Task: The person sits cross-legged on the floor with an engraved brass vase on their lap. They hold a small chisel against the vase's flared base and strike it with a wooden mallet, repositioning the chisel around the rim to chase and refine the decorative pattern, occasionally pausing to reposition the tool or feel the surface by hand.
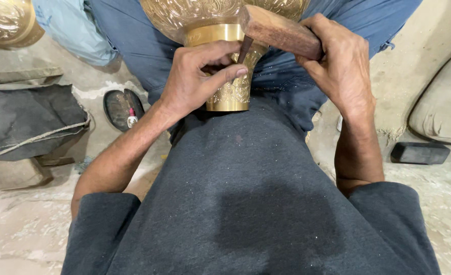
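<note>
A large engraved brass vase point(225, 61) lies across my lap with its flared foot toward me. My left hand point(197, 76) pinches a thin dark metal chisel point(244, 49) between thumb and fingers, its tip set against the vase's neck. My right hand point(337, 61) grips a wooden mallet block point(279, 31), held over the chisel's top end. My dark grey shirt fills the lower middle of the view.
A second brass piece point(6, 20) sits at the top left. A dark cloth point(27, 119) lies on the left, beside a black sandal point(121, 107) with a small bottle. A black block point(419, 153) and a cushion point(444, 102) lie at the right on the dusty floor.
</note>
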{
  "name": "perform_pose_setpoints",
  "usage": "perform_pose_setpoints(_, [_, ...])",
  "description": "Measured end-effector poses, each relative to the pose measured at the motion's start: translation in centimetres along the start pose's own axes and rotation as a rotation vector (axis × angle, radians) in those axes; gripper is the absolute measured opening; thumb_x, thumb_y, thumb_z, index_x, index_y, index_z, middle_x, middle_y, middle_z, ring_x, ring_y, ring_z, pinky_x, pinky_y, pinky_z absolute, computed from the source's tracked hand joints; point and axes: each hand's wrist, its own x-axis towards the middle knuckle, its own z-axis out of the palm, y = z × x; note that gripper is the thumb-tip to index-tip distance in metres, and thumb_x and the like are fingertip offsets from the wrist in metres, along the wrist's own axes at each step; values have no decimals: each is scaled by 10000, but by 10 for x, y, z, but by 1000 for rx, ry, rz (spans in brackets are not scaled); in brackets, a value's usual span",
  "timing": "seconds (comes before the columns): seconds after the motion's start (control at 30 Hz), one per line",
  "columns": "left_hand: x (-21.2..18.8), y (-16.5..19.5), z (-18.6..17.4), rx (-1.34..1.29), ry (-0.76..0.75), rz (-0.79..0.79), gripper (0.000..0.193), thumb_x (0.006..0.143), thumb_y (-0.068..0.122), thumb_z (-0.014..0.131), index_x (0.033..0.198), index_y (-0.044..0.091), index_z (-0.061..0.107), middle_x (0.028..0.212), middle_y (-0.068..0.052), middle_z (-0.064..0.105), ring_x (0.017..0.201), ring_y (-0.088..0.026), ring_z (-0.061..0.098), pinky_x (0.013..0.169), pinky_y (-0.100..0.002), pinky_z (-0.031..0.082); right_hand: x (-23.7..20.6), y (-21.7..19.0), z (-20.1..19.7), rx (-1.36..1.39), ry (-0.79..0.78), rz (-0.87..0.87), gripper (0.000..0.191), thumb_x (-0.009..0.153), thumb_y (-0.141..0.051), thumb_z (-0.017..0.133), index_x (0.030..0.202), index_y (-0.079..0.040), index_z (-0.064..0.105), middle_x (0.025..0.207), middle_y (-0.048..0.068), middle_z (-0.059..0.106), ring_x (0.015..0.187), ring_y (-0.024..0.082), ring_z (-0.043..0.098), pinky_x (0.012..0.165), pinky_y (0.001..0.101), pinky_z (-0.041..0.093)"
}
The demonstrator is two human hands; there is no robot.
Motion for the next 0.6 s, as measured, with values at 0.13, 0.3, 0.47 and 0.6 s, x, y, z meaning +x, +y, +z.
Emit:
perform_pose_setpoints(0.13, [-1, 4, 2, 25, -23, -79, 366, 1011, 243, 782, 1293, 21, 707, 881, -69, 769, 757, -124, 755, 717, -276, 648, 2, 2, -1, -151, 84, -117, 383, 771, -10, 839, 1105, -8, 652, 904, 173, 675, 831, 372, 675, 724, 449, 526])
perform_pose_setpoints(0.3, [-1, 6, 4, 48, 10, -45, 365, 1016, 228, 783, 1293, 5, 699, 895, -80, 767, 764, -135, 754, 692, -289, 633, 11, -3, -9, 40, 154, -111, 373, 840, 36, 780, 1176, 40, 618, 1011, 186, 681, 970, 335, 705, 821, 420, 546])
perform_pose_setpoints(0.47, [-1, 6, 5, 19, 5, 3, 364, 1036, 230, 770, 1313, 8, 690, 1024, -109, 776, 823, -145, 759, 757, -291, 660, 12, 2, -10, -60, 32, -77, 299, 827, -1, 857, 1014, 53, 630, 792, 179, 671, 713, 333, 663, 647, 432, 496])
perform_pose_setpoints(0.6, [0, 9, 3, 39, -12, -51, 370, 1025, 235, 769, 1308, 4, 705, 1002, -100, 780, 834, -148, 764, 756, -293, 656, 4, 8, -3, 210, 44, 26, 220, 954, 46, 762, 1102, 51, 599, 872, 142, 664, 823, 246, 690, 708, 366, 538])
